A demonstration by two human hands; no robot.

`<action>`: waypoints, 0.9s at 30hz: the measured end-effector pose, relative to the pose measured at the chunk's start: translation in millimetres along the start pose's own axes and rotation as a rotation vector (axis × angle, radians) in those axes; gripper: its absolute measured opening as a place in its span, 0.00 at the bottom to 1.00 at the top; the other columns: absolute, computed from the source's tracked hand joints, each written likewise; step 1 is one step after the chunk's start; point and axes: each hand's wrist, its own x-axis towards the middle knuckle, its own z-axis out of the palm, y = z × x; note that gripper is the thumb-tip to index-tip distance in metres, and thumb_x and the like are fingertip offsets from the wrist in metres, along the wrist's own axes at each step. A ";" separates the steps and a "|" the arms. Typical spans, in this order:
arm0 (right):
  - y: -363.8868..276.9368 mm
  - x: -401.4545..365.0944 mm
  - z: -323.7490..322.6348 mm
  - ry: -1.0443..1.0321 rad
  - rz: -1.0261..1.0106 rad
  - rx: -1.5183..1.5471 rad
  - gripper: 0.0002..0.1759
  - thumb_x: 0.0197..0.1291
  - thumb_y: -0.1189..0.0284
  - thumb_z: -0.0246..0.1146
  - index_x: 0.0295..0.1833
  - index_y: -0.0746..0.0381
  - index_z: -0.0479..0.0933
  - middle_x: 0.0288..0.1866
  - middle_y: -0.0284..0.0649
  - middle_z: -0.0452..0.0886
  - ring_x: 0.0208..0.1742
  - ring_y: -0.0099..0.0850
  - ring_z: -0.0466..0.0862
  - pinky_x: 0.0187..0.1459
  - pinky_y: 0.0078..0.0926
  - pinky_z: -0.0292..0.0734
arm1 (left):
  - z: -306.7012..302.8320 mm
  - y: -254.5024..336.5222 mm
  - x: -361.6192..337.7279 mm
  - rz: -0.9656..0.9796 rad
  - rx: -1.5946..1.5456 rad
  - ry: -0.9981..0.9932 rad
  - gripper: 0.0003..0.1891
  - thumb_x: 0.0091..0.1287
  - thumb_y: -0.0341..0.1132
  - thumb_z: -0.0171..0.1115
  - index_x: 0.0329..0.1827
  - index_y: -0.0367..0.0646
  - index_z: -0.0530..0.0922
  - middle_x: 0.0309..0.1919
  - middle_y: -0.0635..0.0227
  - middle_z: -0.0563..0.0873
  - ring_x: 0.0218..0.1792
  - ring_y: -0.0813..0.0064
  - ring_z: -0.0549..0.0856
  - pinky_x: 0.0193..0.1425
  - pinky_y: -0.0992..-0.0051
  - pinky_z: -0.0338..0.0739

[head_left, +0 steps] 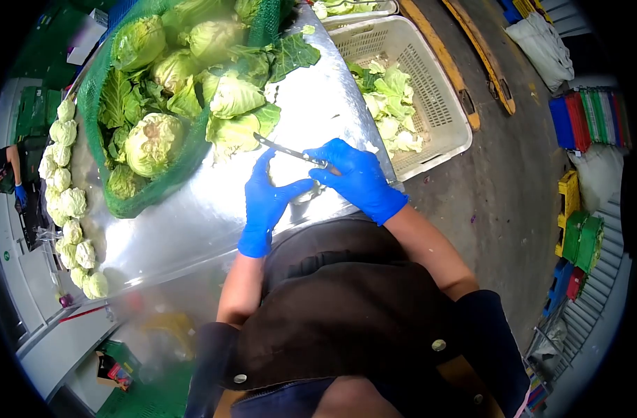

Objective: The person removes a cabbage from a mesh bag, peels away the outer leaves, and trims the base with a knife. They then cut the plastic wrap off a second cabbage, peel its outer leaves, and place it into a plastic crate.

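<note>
The right hand [353,174], in a blue glove, is closed on the handle end of a knife [285,148]. The blade extends from the grip toward the left hand's side, its tip near the loose cabbage leaves [233,134]. The fingers cover most of the handle.

The left hand [264,198], also gloved in blue, is positioned beside the right, over the near edge of the metal surface [148,244]. Its thumb and fingers are spread apart in a curve. A pale piece [306,196] shows just below the two hands; its outline is mostly hidden by the gloves and washed out by glare. Whether the left hand grips it cannot be told.

Beyond the hands, a green net bag [151,202] contains whole cabbages [153,145]; its far end is cut off by the frame, and a hazy patch blurs the upper heads. A row of trimmed heads [73,203] lines the surface's left edge. Beside the opposite edge, a white crate [430,90] contains leaf trimmings [395,104]. At the far left, a person [3,167] is partly cut off; one blue glove [20,195] is visible.
</note>
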 end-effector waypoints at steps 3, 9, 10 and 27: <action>5.7 -1.7 -4.0 -0.056 -0.091 -0.232 0.14 0.54 0.66 0.69 0.47 0.56 0.82 0.38 0.41 0.84 0.36 0.43 0.86 0.40 0.36 0.81 | -6.7 0.0 -3.9 -0.087 -0.159 0.011 0.38 0.52 0.34 0.79 0.65 0.35 0.71 0.51 0.57 0.84 0.51 0.70 0.84 0.53 0.70 0.81; 50.0 7.9 -27.9 0.284 0.160 -0.061 0.16 0.58 0.65 0.70 0.48 0.61 0.81 0.40 0.44 0.85 0.39 0.38 0.86 0.43 0.33 0.81 | -47.6 -30.9 -3.9 -0.231 -0.951 -0.005 0.32 0.65 0.39 0.63 0.71 0.35 0.65 0.62 0.53 0.78 0.59 0.58 0.80 0.63 0.58 0.77; 45.5 12.9 -25.0 0.311 0.080 0.023 0.19 0.58 0.65 0.71 0.53 0.62 0.81 0.43 0.44 0.86 0.40 0.34 0.86 0.45 0.31 0.81 | -53.0 -48.5 -3.3 -0.257 -1.132 -0.047 0.34 0.67 0.43 0.61 0.72 0.36 0.63 0.65 0.52 0.76 0.63 0.55 0.78 0.67 0.53 0.73; -14.3 21.4 63.9 -0.233 0.447 0.293 0.20 0.63 0.64 0.66 0.59 0.58 0.81 0.33 0.26 0.79 0.25 0.15 0.70 0.28 0.17 0.67 | -134.8 -109.2 -75.2 -0.048 -1.436 0.437 0.32 0.70 0.59 0.44 0.68 0.47 0.70 0.64 0.63 0.77 0.63 0.57 0.76 0.65 0.52 0.71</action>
